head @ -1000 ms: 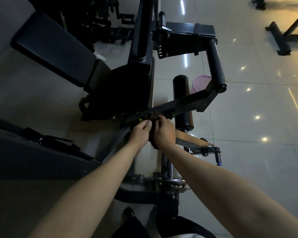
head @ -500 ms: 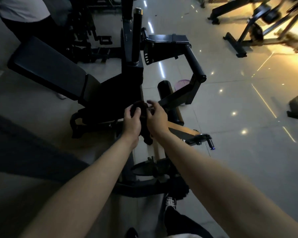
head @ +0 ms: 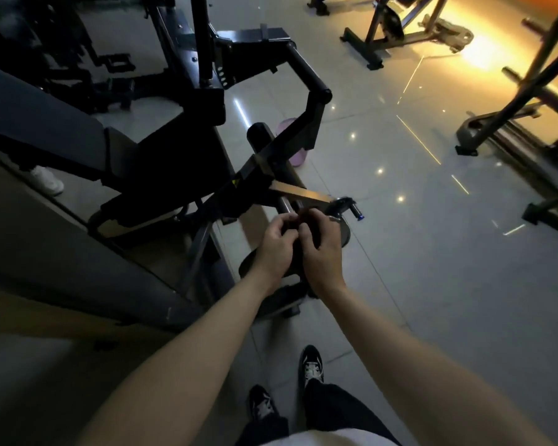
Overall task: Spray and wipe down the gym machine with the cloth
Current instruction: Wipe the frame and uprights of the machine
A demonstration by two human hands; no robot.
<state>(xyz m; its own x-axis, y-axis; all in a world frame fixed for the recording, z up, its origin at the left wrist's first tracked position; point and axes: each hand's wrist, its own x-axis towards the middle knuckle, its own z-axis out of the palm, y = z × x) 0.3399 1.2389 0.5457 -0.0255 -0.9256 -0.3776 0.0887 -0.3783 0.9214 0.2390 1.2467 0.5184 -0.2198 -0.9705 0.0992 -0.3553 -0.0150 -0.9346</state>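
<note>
While the person's two dark shoes (head: 311,365) stand on the tiled floor (head: 432,284) at the near edge, both bare forearms reach away to meet just in front of the machine (head: 174,175). The left hand (head: 276,243) and right hand (head: 324,249) are side by side and touching, fingers curled in, with the one cloth (head: 305,218) bunched dark between them; both hold it, though the dim light hides how it is folded. A second ago the hands pressed that cloth against the machine's slanted arm near its yellow sticker; half a second ago they had lifted off it; now they are nearer and lower, over the weight peg and disc, with the cloth clear of the frame. That suggests the stroke on the arm is over and the cloth is being regathered for another part, so the wiping looks only partly done. No spray bottle is in view. Beyond the hands the machine shows one long seat pad on the left and two black rollers. One pink basket (head: 298,159) sits on the floor behind the nearer roller, and one white shoe (head: 47,180) shows under the pad at far left. At least two other rigs stand far right.
</note>
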